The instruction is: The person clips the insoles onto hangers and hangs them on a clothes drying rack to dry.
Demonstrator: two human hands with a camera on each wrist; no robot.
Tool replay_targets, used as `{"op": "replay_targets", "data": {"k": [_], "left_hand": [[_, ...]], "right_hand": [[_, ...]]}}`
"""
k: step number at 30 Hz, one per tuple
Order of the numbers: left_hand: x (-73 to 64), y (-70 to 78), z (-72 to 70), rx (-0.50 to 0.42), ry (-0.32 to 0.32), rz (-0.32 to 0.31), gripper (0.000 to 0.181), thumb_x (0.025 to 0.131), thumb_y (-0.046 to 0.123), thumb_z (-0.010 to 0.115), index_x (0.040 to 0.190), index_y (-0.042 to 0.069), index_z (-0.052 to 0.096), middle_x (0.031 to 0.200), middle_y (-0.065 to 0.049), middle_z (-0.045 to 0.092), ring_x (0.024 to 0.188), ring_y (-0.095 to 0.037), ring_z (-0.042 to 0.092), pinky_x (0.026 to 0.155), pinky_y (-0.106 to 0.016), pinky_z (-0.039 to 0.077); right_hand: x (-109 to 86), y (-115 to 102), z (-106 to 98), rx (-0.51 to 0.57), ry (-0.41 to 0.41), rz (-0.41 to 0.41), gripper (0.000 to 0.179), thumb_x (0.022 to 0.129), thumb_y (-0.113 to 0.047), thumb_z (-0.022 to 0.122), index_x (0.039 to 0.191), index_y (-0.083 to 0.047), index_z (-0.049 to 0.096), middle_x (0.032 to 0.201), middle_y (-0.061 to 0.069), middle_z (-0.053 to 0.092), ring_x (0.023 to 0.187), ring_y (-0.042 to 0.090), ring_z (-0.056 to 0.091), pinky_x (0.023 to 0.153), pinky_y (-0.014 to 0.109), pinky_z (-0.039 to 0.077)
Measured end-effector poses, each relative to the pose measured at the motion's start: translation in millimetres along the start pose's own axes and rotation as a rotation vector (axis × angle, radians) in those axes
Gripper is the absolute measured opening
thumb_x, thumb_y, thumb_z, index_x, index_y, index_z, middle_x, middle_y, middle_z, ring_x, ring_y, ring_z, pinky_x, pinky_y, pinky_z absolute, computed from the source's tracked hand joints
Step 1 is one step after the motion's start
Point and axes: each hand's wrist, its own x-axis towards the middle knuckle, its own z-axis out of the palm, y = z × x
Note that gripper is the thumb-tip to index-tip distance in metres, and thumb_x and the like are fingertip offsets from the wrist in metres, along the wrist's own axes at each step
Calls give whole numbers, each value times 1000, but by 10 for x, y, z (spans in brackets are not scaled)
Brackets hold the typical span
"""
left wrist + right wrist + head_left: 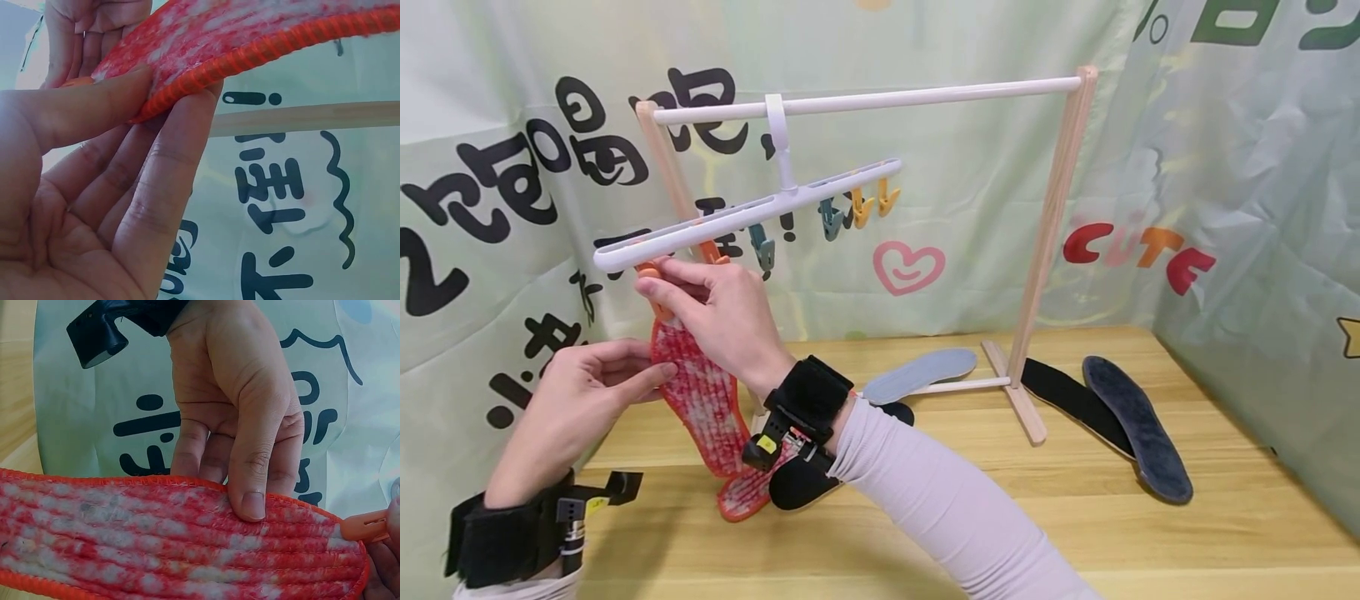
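The widest gap lies between the hanger's right end and the rack's right post [1047,250]: a hand fits there below the top bar [925,96], as far as the cloth [985,275] behind. Dangling clips [831,221] narrow the way under the right half of the hanger [700,234]. Under its left end, the left hand [576,396], right hand [726,312] and red insole [700,392] block passage. Low down, the bottom rail [970,385] and pale insole [925,372] stand in the way. Bare table [1112,542] offers room between the right sleeve [947,508] and the dark insoles [1138,429].
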Motion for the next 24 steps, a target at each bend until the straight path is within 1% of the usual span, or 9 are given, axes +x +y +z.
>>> {"op": "replay_targets", "data": {"k": [3, 5, 13, 24], "left_hand": [[3, 0, 9, -2, 2, -5, 29, 105, 32, 72, 123, 10, 76, 105, -3, 82, 90, -1, 76, 75, -18, 63], [3, -1, 13, -2, 4, -10, 30, 105, 32, 72, 124, 10, 76, 105, -3, 82, 90, -1, 76, 75, -18, 63], [-6, -6, 18, -4, 24, -16, 29, 106, 32, 71, 124, 10, 76, 105, -3, 82, 87, -3, 78, 74, -18, 63], [-4, 4, 14, -4, 22, -22, 30, 106, 32, 71, 125, 10, 76, 106, -3, 83, 88, -2, 78, 75, -17, 63]], "right_hand": [[-5, 12, 0, -19, 2, 1, 34, 104, -29, 73, 134, -13, 76, 115, 2, 83, 77, -10, 62, 60, 12, 49], [-9, 18, -1, -25, 2, 1, 34, 104, -29, 73, 133, -13, 77, 115, 2, 83, 77, -10, 62, 59, 12, 48], [-20, 19, -1, -26, -4, 17, 35, 103, -29, 74, 135, -13, 76, 114, 3, 83, 76, -7, 62, 62, 11, 51], [-24, 28, 3, -19, -2, 37, 37, 104, -30, 74, 136, -13, 75, 113, 3, 84, 78, -8, 62, 66, 10, 53]]}}
